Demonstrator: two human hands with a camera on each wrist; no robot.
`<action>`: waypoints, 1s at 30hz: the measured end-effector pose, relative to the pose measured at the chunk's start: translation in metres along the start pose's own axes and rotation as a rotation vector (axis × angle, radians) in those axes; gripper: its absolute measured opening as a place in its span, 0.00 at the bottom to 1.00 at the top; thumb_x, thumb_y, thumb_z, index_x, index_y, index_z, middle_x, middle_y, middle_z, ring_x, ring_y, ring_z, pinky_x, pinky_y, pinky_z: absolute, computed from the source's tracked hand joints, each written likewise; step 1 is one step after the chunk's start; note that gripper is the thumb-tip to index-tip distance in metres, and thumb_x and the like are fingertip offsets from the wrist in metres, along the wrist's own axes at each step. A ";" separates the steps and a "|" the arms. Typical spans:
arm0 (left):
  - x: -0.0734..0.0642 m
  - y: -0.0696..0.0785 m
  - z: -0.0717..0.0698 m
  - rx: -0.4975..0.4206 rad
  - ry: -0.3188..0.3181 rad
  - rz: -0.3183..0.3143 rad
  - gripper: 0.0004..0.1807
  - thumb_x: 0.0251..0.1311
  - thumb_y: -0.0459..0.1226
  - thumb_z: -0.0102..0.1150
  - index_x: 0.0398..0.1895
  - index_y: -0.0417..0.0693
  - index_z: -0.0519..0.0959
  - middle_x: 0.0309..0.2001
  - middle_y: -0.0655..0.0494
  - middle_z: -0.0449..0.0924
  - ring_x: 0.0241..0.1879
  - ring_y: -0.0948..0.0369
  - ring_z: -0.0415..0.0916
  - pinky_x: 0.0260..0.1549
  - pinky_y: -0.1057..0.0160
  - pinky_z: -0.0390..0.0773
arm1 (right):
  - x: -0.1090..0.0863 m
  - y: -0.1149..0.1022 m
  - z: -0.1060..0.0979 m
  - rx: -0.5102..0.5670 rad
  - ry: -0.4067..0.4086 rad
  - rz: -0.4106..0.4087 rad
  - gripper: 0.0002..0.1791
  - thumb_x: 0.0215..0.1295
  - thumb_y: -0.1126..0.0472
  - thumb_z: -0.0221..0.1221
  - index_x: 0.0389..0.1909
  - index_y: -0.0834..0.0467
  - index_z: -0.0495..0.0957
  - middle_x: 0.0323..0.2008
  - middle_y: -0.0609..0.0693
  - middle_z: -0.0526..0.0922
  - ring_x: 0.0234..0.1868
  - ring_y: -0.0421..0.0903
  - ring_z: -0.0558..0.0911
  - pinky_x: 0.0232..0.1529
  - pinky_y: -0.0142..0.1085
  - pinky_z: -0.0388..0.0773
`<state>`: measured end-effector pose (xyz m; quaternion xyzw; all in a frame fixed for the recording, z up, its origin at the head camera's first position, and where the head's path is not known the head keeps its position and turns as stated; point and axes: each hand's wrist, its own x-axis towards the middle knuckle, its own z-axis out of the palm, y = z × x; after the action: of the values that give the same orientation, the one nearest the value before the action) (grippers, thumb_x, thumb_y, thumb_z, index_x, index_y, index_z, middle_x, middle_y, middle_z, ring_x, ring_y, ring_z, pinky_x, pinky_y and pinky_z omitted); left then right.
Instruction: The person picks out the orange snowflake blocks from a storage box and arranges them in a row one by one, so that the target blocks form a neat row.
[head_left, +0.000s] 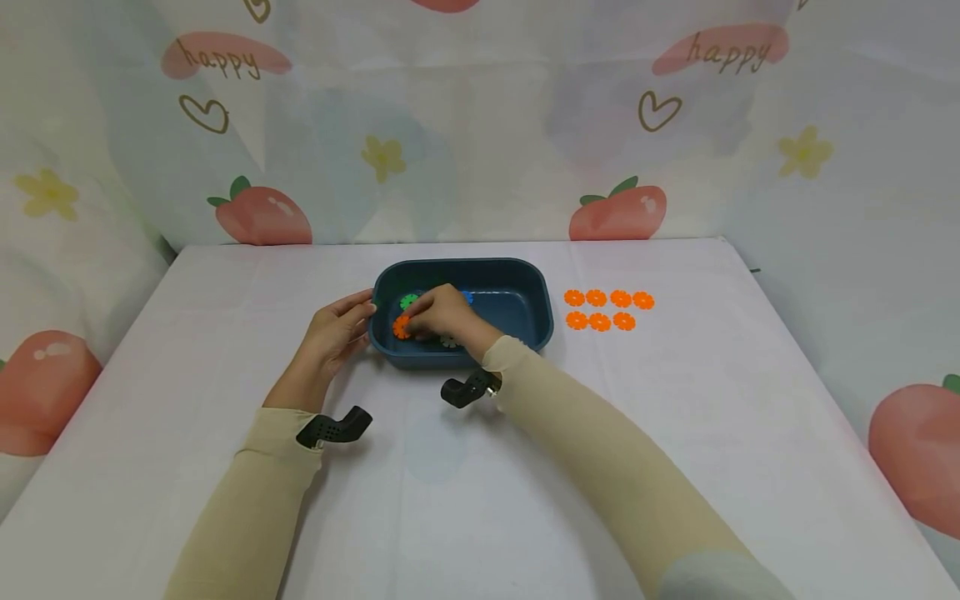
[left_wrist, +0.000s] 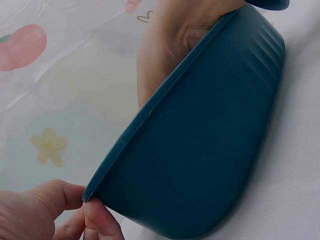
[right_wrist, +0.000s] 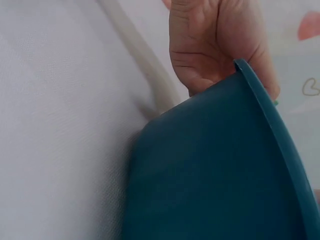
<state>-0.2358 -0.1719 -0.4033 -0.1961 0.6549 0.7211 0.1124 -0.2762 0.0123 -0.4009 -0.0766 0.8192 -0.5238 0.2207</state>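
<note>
A dark blue-green plastic basin (head_left: 517,321) stands on the white-covered table. My left hand (head_left: 337,331) is at its left end; in the left wrist view the thumb and fingers (left_wrist: 102,220) pinch the rim. My right hand (head_left: 446,315) reaches over the near side into the basin, its fingertips pinching an orange snowflake disc (head_left: 401,327) by the left wall. A green disc (head_left: 408,301), a blue disc (head_left: 468,297) and a pale disc (head_left: 449,342) show around the right hand, partly covered by it. In the right wrist view the basin wall hides the right fingertips.
Several orange snowflake discs (head_left: 597,322) lie flat in two rows on the table (head_left: 712,400), just right of the basin. A printed cloth (head_left: 480,167) hangs behind the table and along its sides. Both wrists wear black cameras, the right one close to the basin's near wall.
</note>
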 end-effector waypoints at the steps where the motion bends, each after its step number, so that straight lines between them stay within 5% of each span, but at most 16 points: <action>1: 0.000 0.000 0.000 0.001 0.001 0.001 0.24 0.68 0.41 0.58 0.68 0.54 0.73 0.53 0.60 0.75 0.42 0.65 0.75 0.33 0.74 0.77 | -0.001 0.000 -0.001 0.009 0.002 0.002 0.13 0.58 0.69 0.68 0.45 0.66 0.85 0.47 0.61 0.84 0.33 0.47 0.87 0.35 0.32 0.83; 30: 0.001 -0.001 0.002 -0.008 0.019 0.014 0.24 0.68 0.40 0.58 0.67 0.53 0.73 0.56 0.57 0.76 0.38 0.68 0.76 0.30 0.74 0.76 | -0.015 0.022 -0.047 0.081 0.149 0.017 0.12 0.58 0.70 0.66 0.44 0.65 0.85 0.43 0.61 0.85 0.29 0.43 0.84 0.38 0.35 0.84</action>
<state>-0.2363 -0.1704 -0.4041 -0.1988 0.6545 0.7225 0.1004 -0.2808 0.0664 -0.3998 -0.0214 0.8122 -0.5587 0.1667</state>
